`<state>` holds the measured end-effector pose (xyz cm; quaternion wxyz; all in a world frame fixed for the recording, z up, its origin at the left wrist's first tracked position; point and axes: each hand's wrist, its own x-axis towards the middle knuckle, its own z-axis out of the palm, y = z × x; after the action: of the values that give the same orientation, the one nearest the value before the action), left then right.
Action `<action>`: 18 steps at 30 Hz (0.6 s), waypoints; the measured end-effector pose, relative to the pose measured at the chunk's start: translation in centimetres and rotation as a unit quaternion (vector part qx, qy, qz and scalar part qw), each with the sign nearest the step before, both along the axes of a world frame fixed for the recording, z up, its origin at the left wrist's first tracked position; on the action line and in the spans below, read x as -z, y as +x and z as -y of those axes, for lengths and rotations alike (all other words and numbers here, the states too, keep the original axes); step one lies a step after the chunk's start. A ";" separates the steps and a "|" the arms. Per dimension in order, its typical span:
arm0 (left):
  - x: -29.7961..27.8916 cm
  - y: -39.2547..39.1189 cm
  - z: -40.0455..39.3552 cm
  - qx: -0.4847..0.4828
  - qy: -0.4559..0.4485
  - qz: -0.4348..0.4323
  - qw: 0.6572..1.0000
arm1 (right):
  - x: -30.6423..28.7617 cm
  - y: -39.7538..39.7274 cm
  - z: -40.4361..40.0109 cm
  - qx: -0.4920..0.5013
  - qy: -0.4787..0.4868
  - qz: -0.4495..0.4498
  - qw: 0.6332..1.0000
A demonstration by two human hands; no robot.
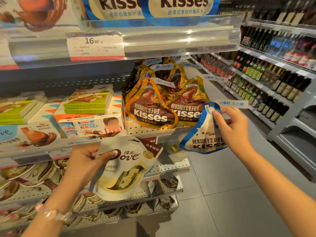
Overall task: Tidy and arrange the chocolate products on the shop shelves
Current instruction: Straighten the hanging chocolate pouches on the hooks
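Left hand (83, 161) lower centre, thumb clamping white Dove pouch (123, 170); right hand (232, 129) pinching blue Kisses bag (203, 137) beside gold Kisses bags (153, 106), perforated shelf (135, 130) mid-frame; bottle aisle (266, 72) right.

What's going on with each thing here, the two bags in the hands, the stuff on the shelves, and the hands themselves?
Dove bag: sealed, held in front of the shelves, tilted.
Blue Kisses bag: sealed, held up off the shelf near its top.
Gold Kisses bags: standing on the shelf, leaning on each other.
Kinder boxes: closed, stacked flat.
Left hand: grips the Dove bag.
Right hand: pinches the blue Kisses bag.
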<state>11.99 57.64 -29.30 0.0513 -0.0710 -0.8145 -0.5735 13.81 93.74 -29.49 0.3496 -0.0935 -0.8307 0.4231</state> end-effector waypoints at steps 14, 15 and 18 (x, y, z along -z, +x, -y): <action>3.1 -0.6 -0.1 -0.011 -0.036 0.039 0.999 | 10.3 0.5 2.4 -0.148 0.097 0.283 0.943; 3.3 -0.6 -0.1 -0.003 -0.045 0.037 0.998 | 11.2 0.4 2.7 -0.140 0.096 0.263 0.950; 3.9 -0.6 -0.1 0.015 -0.048 0.035 0.998 | 14.3 -0.7 3.2 -0.094 0.032 0.241 0.965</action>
<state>11.41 57.77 -33.19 0.0110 -0.0659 -0.8411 -0.5368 13.09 90.57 -43.75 0.1009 -0.1025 -0.9087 0.3919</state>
